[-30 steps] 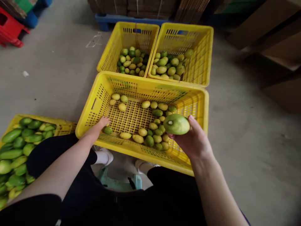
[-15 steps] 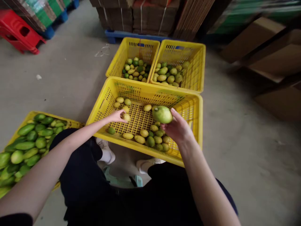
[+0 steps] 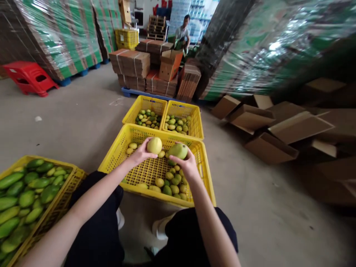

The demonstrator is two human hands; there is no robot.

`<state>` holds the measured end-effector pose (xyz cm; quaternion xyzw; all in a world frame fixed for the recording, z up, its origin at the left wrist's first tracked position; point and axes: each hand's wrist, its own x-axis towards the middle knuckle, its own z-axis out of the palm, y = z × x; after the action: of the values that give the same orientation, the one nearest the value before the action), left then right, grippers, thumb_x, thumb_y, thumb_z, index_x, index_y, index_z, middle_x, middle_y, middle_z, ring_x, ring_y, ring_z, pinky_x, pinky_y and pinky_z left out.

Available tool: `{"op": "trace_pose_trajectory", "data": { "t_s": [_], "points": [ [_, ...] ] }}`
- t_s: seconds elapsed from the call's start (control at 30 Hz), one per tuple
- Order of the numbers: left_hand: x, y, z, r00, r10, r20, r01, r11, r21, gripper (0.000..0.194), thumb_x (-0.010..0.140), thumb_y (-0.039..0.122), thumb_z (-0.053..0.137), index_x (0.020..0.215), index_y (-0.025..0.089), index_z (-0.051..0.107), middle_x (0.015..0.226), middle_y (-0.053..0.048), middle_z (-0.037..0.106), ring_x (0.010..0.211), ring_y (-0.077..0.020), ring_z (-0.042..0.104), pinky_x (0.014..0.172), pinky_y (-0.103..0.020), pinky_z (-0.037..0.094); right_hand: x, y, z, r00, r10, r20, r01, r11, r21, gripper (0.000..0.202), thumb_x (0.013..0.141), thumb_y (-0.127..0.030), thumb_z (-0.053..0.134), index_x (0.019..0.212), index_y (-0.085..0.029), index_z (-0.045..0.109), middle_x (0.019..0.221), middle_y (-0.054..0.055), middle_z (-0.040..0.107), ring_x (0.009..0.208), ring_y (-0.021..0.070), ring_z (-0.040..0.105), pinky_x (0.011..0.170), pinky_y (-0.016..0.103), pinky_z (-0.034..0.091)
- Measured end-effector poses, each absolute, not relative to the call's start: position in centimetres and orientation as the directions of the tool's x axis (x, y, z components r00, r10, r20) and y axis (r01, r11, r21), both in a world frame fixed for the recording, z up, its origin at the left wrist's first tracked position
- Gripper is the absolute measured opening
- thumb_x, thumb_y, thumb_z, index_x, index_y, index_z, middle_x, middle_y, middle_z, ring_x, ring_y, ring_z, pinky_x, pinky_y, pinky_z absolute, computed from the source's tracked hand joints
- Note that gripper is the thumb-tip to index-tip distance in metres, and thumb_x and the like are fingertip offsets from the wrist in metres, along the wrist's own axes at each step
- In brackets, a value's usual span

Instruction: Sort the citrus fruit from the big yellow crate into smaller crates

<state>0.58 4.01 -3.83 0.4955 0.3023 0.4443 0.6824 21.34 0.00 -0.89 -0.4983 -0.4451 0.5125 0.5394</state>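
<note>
My left hand [image 3: 142, 152] grips a pale yellow papaya [image 3: 154, 145], fingers around its left side. In my right hand [image 3: 187, 161] is a greener, longer papaya [image 3: 178, 151], held level beside the first with a small gap between them. Both fruits are up above a large yellow plastic crate [image 3: 111, 154] in front of my legs. On the crate's slatted floor lie smaller yellow and green fruits, with a cluster [image 3: 174, 181] at the near right and a few yellow ones [image 3: 131, 147] at the far left.
Two yellow crates [image 3: 201, 124] with fruit stand against the far side. Another crate [image 3: 72, 168], heaped with green fruit, is at my left. Open cardboard boxes [image 3: 267, 148] lie to the right, a red stool [image 3: 30, 78] to the left. A person [image 3: 183, 33] is behind stacked cartons.
My left hand has lifted a yellow papaya from the crate floor. My right hand still holds the green one, now beside it. The view has tilted up, bringing the far room into sight.
</note>
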Motion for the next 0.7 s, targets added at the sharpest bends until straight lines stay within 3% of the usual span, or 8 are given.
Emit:
{"op": "trace_pose_trajectory", "data": {
  "t_s": [0.1, 0.27, 0.5, 0.7],
  "points": [
    [1.5, 3.8, -4.8, 0.340, 0.918, 0.203, -0.222, -0.132, 0.966, 0.077, 0.062, 0.020, 0.088, 0.123, 0.028, 0.042, 0.131, -0.010, 0.053, 0.126, -0.0320, 0.058, 0.103, -0.047, 0.049, 20.8, -0.3, -1.9, 0.238, 0.951, 0.195, 0.239, 0.137, -0.961, 0.061, 0.052, -0.036, 0.090, 0.107, -0.024, 0.068, 0.105, 0.005, 0.063, 0.101, 0.0291, 0.064, 0.097, 0.051, 0.053],
    [2.2, 3.7, -5.0, 0.341, 0.856, 0.390, -0.132, -0.367, 0.921, 0.070, 0.071, 0.021, 0.084, 0.125, 0.028, 0.040, 0.128, -0.010, 0.053, 0.125, -0.0283, 0.056, 0.107, -0.048, 0.046, 20.3, -0.6, -2.0, 0.201, 0.869, 0.453, 0.549, 0.283, -0.786, 0.049, 0.065, -0.030, 0.081, 0.111, -0.027, 0.066, 0.109, 0.006, 0.056, 0.102, 0.0288, 0.063, 0.092, 0.050, 0.055],
    [2.8, 3.6, -4.9, 0.319, 0.734, 0.600, 0.082, -0.652, 0.754, 0.051, 0.076, 0.010, 0.074, 0.118, 0.026, 0.049, 0.120, -0.008, 0.053, 0.121, -0.0271, 0.054, 0.107, -0.049, 0.043, 20.1, -0.5, -1.4, 0.137, 0.793, 0.593, 0.628, 0.394, -0.671, 0.045, 0.070, -0.021, 0.072, 0.112, -0.025, 0.058, 0.111, 0.007, 0.064, 0.103, 0.0282, 0.064, 0.092, 0.048, 0.054],
    [2.7, 3.3, -4.9, 0.289, 0.735, 0.613, 0.091, -0.659, 0.747, 0.045, 0.079, 0.013, 0.071, 0.118, 0.026, 0.051, 0.120, -0.009, 0.057, 0.119, -0.0272, 0.056, 0.105, -0.049, 0.044, 20.0, -0.7, -1.5, 0.125, 0.798, 0.589, 0.637, 0.391, -0.665, 0.042, 0.072, -0.023, 0.070, 0.112, -0.026, 0.057, 0.112, 0.008, 0.065, 0.105, 0.0279, 0.064, 0.093, 0.048, 0.054]
  ]
}}
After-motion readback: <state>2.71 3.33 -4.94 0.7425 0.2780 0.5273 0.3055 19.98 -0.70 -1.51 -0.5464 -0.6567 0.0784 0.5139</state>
